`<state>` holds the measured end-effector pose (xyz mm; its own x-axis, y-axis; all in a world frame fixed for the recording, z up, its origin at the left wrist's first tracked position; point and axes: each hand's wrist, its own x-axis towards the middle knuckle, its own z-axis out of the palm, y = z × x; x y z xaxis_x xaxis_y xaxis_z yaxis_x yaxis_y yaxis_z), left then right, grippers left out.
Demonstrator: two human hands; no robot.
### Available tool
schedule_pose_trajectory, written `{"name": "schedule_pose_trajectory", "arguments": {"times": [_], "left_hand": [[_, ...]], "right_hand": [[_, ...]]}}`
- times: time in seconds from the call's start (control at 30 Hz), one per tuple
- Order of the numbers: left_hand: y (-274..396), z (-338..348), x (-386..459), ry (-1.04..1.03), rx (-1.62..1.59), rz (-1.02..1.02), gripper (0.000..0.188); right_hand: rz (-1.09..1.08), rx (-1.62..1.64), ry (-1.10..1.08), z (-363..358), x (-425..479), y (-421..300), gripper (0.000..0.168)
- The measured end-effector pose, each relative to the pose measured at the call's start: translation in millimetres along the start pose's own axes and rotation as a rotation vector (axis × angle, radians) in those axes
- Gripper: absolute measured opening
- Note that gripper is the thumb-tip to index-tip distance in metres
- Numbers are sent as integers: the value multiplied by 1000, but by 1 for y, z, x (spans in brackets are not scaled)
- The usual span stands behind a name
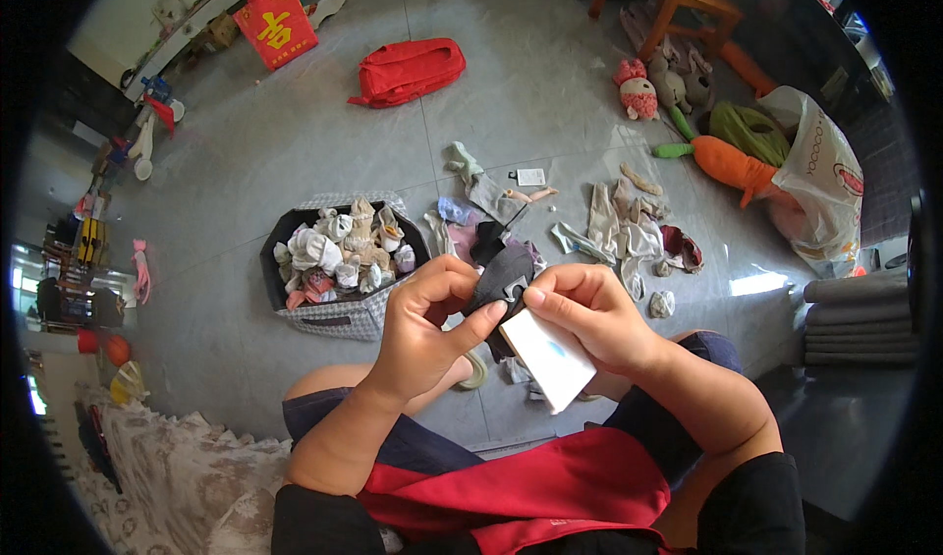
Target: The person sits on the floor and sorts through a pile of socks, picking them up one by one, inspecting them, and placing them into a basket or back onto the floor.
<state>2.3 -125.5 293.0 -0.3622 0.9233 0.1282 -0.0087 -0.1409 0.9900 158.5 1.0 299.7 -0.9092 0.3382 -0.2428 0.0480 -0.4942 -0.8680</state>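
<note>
My left hand [435, 326] pinches a black sock [508, 271] between thumb and fingers, in front of my lap. My right hand [597, 315] holds the upper end of a white card tag [549, 360] against the sock's edge. A small grey hook [516, 288] shows on the dark cloth, between my two thumbs. Left of my hands stands a houndstooth fabric box [339, 326] heaped with rolled socks [317, 249]. Loose socks [604, 220] lie on the floor beyond my right hand, and more, partly hidden, lie just beyond the black one.
A red bag [412, 72] lies on the grey tiled floor farther off. Plush toys [637, 91], a carrot-shaped plush [729, 161] and a white plastic bag [825, 187] are at the right, near a wooden chair [692, 2]. A small white tag [530, 178] lies among the loose socks.
</note>
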Motion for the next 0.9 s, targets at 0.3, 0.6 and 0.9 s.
{"name": "schedule_pose_trajectory", "arguments": {"times": [0.3,0.6,0.9], "left_hand": [[2,-1,-1,-34,-197,-106,7],[1,6,-2,-11,-198,-37,11],[4,5,-4,10,-73,63,13]], "right_hand": [[-217,-225,81,2,-2,2,19],[-172,-106,30,2,-8,-1,18],[-270,-255,59,6,-12,-3,18]]}}
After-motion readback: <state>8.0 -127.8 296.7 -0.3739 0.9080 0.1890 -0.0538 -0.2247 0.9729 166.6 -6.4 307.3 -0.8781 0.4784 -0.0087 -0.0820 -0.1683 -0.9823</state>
